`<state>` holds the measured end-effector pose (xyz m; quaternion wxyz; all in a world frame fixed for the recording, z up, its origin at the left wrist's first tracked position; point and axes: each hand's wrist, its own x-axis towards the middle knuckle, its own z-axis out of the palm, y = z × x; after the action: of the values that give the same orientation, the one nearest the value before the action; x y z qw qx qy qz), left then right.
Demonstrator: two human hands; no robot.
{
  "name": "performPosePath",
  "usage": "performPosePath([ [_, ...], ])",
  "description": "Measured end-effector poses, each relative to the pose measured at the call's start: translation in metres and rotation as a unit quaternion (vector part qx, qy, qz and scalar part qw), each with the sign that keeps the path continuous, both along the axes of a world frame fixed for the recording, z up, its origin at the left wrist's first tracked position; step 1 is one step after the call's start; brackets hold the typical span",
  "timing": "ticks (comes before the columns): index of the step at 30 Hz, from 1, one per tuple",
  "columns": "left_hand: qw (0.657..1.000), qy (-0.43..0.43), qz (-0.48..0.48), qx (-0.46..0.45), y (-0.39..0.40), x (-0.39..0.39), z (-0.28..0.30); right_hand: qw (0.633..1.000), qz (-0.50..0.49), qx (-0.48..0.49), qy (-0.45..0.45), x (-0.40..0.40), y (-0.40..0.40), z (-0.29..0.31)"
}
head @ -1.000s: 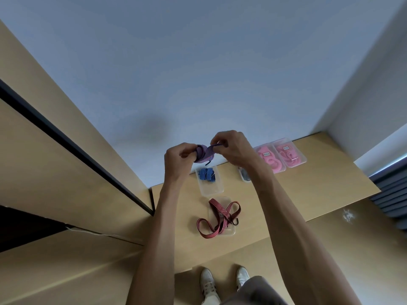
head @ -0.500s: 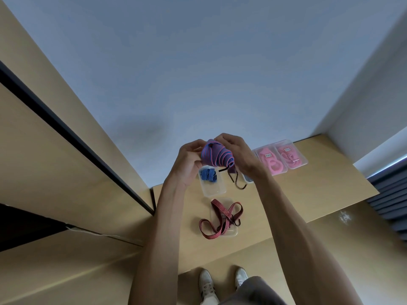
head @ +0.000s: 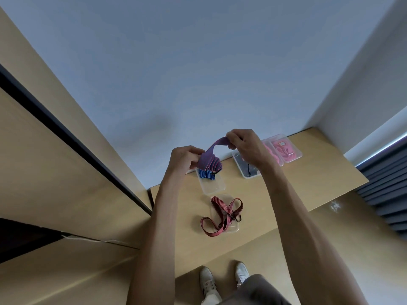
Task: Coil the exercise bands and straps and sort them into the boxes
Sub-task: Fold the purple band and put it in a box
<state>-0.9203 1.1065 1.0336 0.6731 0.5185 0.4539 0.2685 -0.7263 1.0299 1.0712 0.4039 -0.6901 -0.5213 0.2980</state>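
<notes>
While both bare forearms reach out from the bottom of the head view, the left hand [head: 184, 158] has its fingers curled round the coiled bulk of a purple, pink-striped elastic exercise band [head: 209, 160], and the right hand [head: 244, 144] pinches the band's loose end a little higher, so that a short arch of strap spans the gap between the two; each grip is closed on the band, which is held in the air above the far part of the light wooden surface [head: 308, 186]. Below the coil, a clear plastic box [head: 212, 186] on the surface holds a bundled blue striped band [head: 206, 174] at its far end. Nearer the person, a dark red striped strap [head: 220, 213] lies loosely looped across another clear plastic box [head: 233, 227], spilling over its left rim onto the surface. Behind the right wrist stands a clear box with dark contents [head: 247, 169], and just beside it, toward the far right corner, are two clear boxes holding pink bands [head: 284, 149]. A pale blue-grey wall [head: 198, 62] rises behind the surface and meets a second wall at the right. Tan wooden panels with a dark gap [head: 66, 133] run along the left, and dark slatted blinds [head: 387, 190] show at the right edge. White shoes [head: 222, 280] stand on the wood-toned floor [head: 352, 249].
</notes>
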Motion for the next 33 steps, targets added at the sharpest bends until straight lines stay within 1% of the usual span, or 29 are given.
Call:
performPosePath([
  [2, 0.999, 0.018, 0.0, 0.032, 0.001, -0.001, -0.003, 0.999, -0.036, -0.009, -0.002, 0.002, 0.0, -0.002],
  [4, 0.998, -0.008, -0.041, 0.044, 0.002, -0.001, -0.003, 0.997, -0.07, -0.003, 0.03, 0.002, -0.001, -0.006],
  [5, 0.996, -0.045, -0.068, 0.037, 0.001, 0.0, -0.003, 0.995, -0.077, -0.001, 0.058, 0.001, -0.002, -0.008],
  [6, 0.991, -0.095, -0.086, 0.022, -0.001, 0.001, 0.0, 0.991, -0.078, -0.002, 0.105, -0.001, -0.002, -0.011],
  [8, 0.978, -0.195, -0.078, -0.008, -0.006, 0.01, 0.004, 0.972, -0.07, -0.016, 0.224, -0.007, -0.002, -0.018],
  [10, 0.97, -0.24, -0.015, -0.019, -0.012, 0.025, 0.004, 0.95, -0.06, -0.05, 0.301, -0.012, 0.0, -0.026],
  [12, 0.967, -0.24, 0.081, -0.03, -0.015, 0.04, 0.0, 0.937, -0.054, -0.071, 0.339, -0.017, 0.005, -0.031],
  [14, 0.961, -0.214, 0.171, -0.03, -0.015, 0.051, -0.005, 0.923, -0.04, -0.081, 0.375, -0.016, 0.009, -0.034],
  [15, 0.959, -0.193, 0.208, -0.015, -0.014, 0.056, -0.007, 0.912, -0.033, -0.088, 0.4, -0.013, 0.011, -0.034],
  [17, 0.953, -0.129, 0.268, 0.052, -0.011, 0.064, -0.011, 0.899, -0.022, -0.108, 0.424, -0.003, 0.013, -0.036],
  [20, 0.934, -0.034, 0.306, 0.179, -0.01, 0.077, -0.017, 0.913, 0.002, -0.128, 0.388, 0.014, 0.016, -0.042],
  [22, 0.917, 0.016, 0.324, 0.233, -0.013, 0.089, -0.022, 0.926, 0.036, -0.158, 0.34, 0.025, 0.017, -0.043],
  [25, 0.891, 0.091, 0.339, 0.288, -0.017, 0.112, -0.03, 0.959, 0.044, -0.207, 0.19, 0.039, 0.024, -0.046],
  [27, 0.874, 0.141, 0.321, 0.337, -0.019, 0.124, -0.038, 0.972, 0.032, -0.213, 0.09, 0.048, 0.028, -0.048],
  [28, 0.865, 0.165, 0.308, 0.359, -0.019, 0.129, -0.043, 0.977, 0.028, -0.203, 0.053, 0.053, 0.03, -0.048],
  [30, 0.86, 0.204, 0.282, 0.372, -0.02, 0.136, -0.052, 0.986, 0.009, -0.164, 0.028, 0.065, 0.033, -0.047],
  [32, 0.881, 0.22, 0.259, 0.329, -0.019, 0.138, -0.058, 0.99, -0.016, -0.132, 0.045, 0.076, 0.035, -0.044],
  [33, 0.897, 0.215, 0.252, 0.294, -0.018, 0.138, -0.059, 0.989, -0.022, -0.123, 0.082, 0.082, 0.036, -0.043],
])
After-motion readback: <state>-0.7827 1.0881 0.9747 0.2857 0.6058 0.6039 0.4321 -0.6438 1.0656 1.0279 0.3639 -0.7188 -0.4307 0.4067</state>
